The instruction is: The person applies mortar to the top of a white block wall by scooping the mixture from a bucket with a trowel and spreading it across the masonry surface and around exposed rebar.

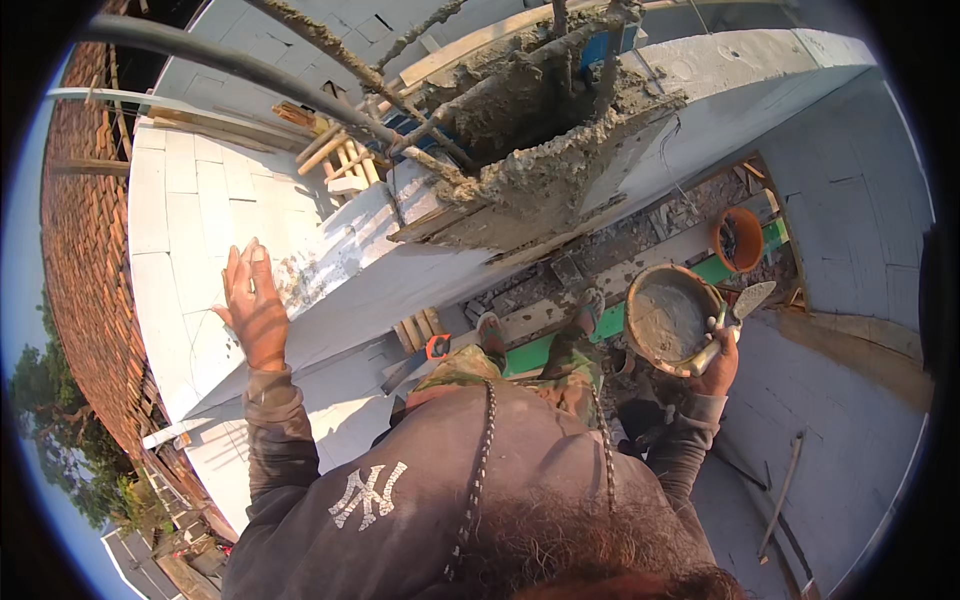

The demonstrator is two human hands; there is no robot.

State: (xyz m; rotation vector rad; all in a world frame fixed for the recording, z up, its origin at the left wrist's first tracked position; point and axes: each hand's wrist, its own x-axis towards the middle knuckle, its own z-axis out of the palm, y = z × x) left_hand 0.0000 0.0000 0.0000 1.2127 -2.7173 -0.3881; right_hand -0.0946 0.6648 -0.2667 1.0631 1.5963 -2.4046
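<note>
My left hand (pixel 258 310) is raised at the left with its fingers stretched out. It is over or against the white block wall (pixel 180 230); contact is hard to tell. My right hand (pixel 718 362) is closed at the near right rim of a round bucket (pixel 634 330), which holds wet grey mortar (pixel 672 312). In that same hand is a trowel (pixel 753 299), its pale blade pointing up and outward beside the rim. Ahead of me, thick wet mortar coats a column opening (pixel 530 110) on top of the wall, with mortar-caked rebar (pixel 450 110) crossing it.
A board walkway (pixel 540 318) under my feet has a green strip. An orange bucket (pixel 738 240) stands ahead to the right, amid rubble. A grey rod (pixel 220 55) spans the upper left. Wooden pieces (pixel 345 150) lie beside the column. A tiled roof (pixel 85 260) is far left.
</note>
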